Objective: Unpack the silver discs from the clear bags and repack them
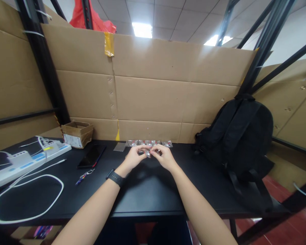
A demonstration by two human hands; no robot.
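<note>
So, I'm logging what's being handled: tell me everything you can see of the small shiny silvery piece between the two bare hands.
The small shiny silvery piece looks rounded and smooth, perhaps metal or glossy plastic. It is held tilted in the bare left hand, with the bare right hand touching or just beside it, over the black tabletop, near the row of clear plastic packets. The hands partly hide it; separate parts or markings are too small to tell.
</note>
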